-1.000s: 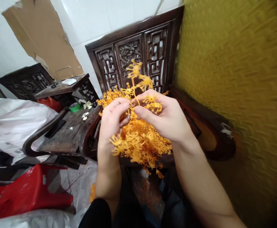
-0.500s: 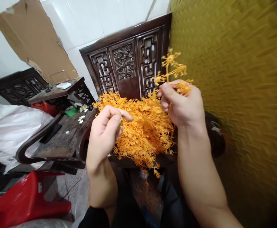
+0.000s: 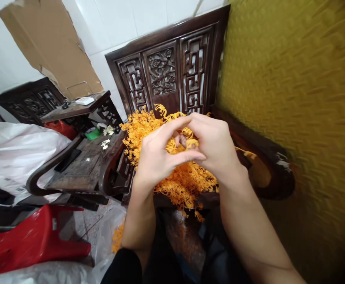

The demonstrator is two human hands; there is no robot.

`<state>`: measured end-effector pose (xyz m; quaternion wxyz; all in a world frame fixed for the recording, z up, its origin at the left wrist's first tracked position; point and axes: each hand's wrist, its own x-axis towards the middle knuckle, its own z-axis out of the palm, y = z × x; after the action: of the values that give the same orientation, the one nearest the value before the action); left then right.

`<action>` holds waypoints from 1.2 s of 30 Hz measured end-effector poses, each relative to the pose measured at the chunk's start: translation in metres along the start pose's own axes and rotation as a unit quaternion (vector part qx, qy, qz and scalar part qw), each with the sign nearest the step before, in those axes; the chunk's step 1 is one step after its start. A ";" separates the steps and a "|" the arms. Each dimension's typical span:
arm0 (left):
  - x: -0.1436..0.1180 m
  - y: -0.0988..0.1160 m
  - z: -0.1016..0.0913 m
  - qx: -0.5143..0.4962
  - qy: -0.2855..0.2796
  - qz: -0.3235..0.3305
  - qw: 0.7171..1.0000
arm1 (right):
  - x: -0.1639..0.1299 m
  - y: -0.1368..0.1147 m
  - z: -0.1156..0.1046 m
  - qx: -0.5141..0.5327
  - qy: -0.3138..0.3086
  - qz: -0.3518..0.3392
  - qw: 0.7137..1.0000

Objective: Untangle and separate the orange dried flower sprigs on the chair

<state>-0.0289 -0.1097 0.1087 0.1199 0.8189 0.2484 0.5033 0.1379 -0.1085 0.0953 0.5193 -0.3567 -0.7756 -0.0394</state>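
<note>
At far left a red plastic stool (image 3: 36, 240) lies on the floor below a white plastic sack (image 3: 15, 154), and a dark carved side table (image 3: 83, 165) stands beside it. Next comes the heap of orange plastic flower sprigs (image 3: 187, 181), piled on the seat of a dark carved wooden chair (image 3: 172, 67); judging by its bulk, most of the pile remains unhandled. Above it the left hand (image 3: 157, 157) curls half closed, thumb extended, fingertips meeting the right hand (image 3: 214, 146), which is bent inward likewise. Together they pinch one small orange sprig (image 3: 187, 136) between them. A yellow woven surface (image 3: 293, 98) fills the right.
</note>
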 end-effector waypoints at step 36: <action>0.002 -0.024 -0.002 -0.028 0.147 -0.092 0.984 | 0.004 -0.010 0.015 0.206 0.132 0.157 0.957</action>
<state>-0.0368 -0.0886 0.1001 0.1502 0.7059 0.3234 0.6120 0.1199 -0.1074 0.0949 0.6793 -0.3511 -0.6251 0.1567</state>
